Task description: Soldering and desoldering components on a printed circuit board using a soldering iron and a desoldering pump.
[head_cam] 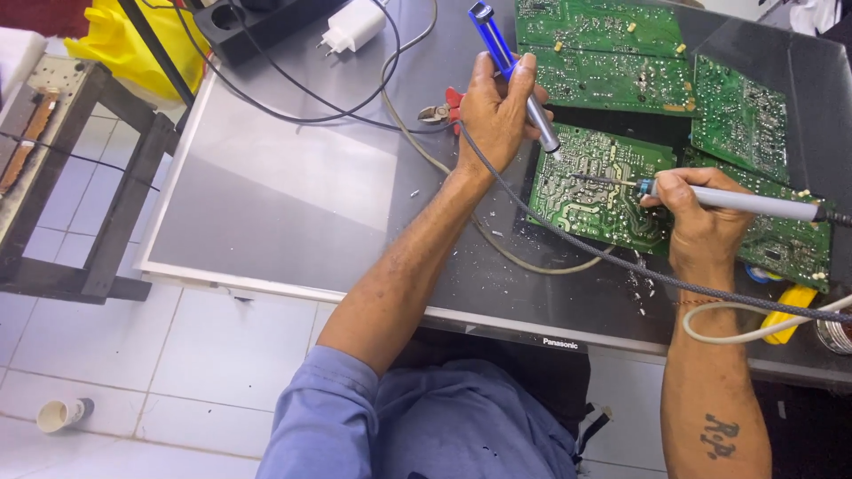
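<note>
Fixing a green board (596, 188) at the middle right, both hands gripped tools.
The left hand (493, 113) squeezed a blue pump (513, 71); the right hand (697, 211) pinched a hot iron (710, 197), its tip touching the board. The pump's tip probably needed to meet that spot next.

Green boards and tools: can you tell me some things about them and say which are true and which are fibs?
1. The right hand holds a soldering iron with its tip on a green board. True.
2. The left hand holds scissors. False: it holds a blue pump tool.
3. Red pliers lie by the left hand. True.
4. Only one green board is there. False: several lie on the table.
</note>
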